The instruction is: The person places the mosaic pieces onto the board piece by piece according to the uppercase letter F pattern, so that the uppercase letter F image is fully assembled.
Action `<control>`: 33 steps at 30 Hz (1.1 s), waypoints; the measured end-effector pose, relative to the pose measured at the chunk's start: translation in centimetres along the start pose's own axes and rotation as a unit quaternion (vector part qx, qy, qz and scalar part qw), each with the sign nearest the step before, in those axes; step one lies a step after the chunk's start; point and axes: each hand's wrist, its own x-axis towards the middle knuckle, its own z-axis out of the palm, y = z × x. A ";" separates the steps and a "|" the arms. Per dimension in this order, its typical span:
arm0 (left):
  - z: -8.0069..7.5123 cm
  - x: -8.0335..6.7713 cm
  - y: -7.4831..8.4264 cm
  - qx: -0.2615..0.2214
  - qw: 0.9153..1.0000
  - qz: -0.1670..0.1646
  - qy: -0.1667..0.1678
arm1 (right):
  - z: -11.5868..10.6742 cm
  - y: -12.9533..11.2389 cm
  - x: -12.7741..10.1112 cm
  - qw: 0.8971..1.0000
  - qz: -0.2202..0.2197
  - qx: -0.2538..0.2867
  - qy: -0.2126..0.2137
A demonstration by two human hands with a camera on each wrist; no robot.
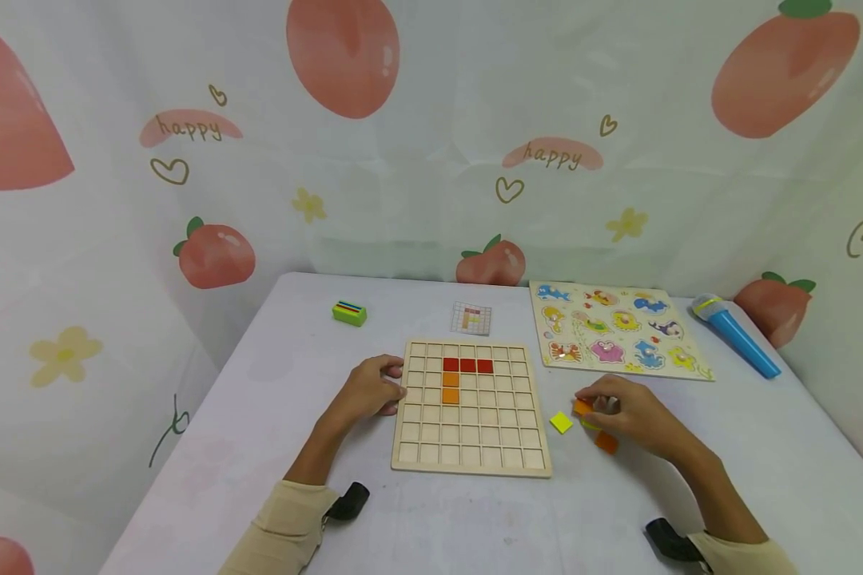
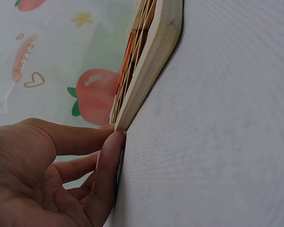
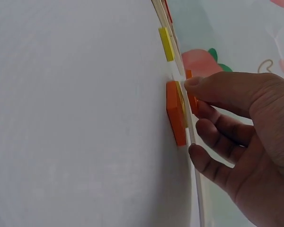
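Note:
A wooden grid board (image 1: 472, 461) lies on the table with three red tiles (image 1: 467, 366) in a row and two orange tiles (image 1: 450, 388) below the leftmost one. My left hand (image 1: 367, 387) holds the board's left edge, its thumb and fingers meeting at the rim (image 2: 149, 71). Right of the board, my right hand (image 1: 636, 411) pinches an orange tile (image 3: 192, 101) between thumb and fingers. Beneath that hand lie another orange tile (image 1: 606, 442) and a partly hidden yellow tile (image 3: 181, 101). A second yellow tile (image 1: 561, 422) lies between hand and board.
Behind the board lies a small card (image 1: 471, 318) with a coloured grid pattern. A green block (image 1: 349, 313) with coloured stripes is at the back left. An animal puzzle board (image 1: 618, 327) and a blue toy microphone (image 1: 737, 337) occupy the back right.

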 end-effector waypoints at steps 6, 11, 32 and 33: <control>-0.1 -0.1 0.1 -0.002 1.000 0.004 -0.003 | 0.3 -0.7 0.5 1.000 -0.017 0.010 -0.014; -0.1 -0.1 0.1 -0.003 1.000 0.004 -0.002 | 0.5 -1.5 0.9 0.999 -0.028 0.010 -0.024; -0.1 -0.2 0.2 -0.003 1.000 0.002 0.000 | 2.5 -4.6 3.6 0.993 -0.099 0.019 -0.063; -0.1 -0.2 0.2 -0.003 1.000 0.002 -0.001 | 2.6 -4.8 3.7 0.993 -0.100 0.020 -0.065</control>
